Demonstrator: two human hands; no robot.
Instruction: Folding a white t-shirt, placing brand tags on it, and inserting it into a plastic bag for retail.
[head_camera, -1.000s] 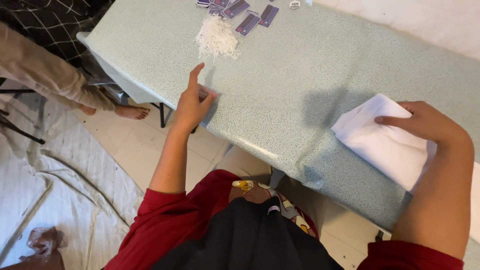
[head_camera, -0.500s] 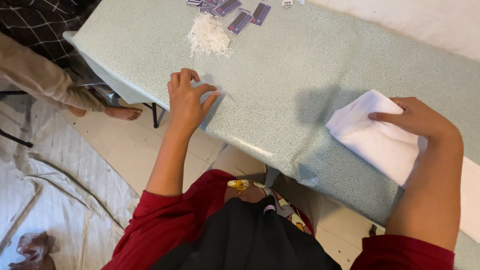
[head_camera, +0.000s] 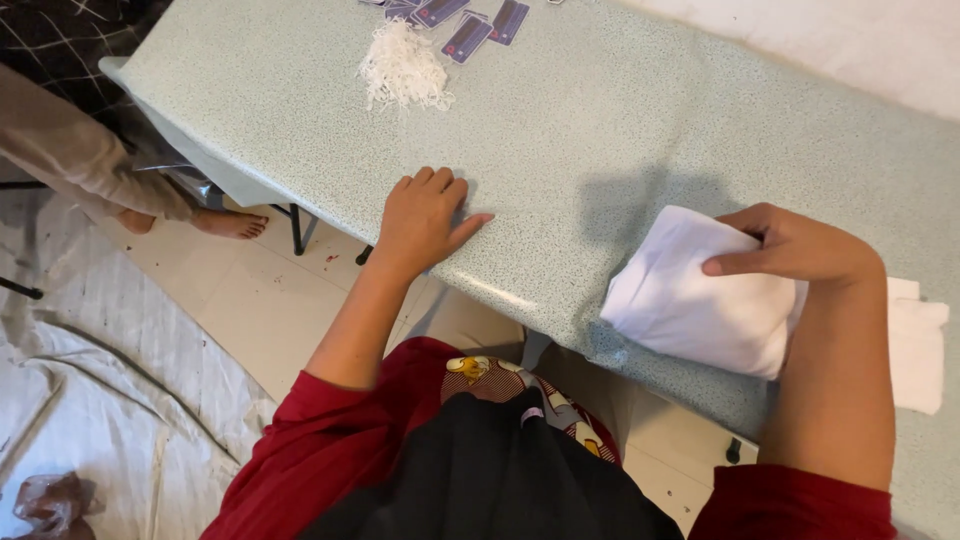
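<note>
On the table (head_camera: 640, 110), right hand (head_camera: 790, 245) seemingly grips white cloth (head_camera: 700, 300).

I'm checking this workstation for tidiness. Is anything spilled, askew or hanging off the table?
Mostly fine. The folded white cloth under the right hand juts past the table's near edge. The white shreds lie in a loose pile beside scattered purple tags. The left hand rests flat on the edge.

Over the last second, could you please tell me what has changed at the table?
The left hand came down from a raised pose to lie flat on the table. The right hand drew the white cloth nearer the table's edge, bunching it. The white shreds and cards stayed put.
</note>
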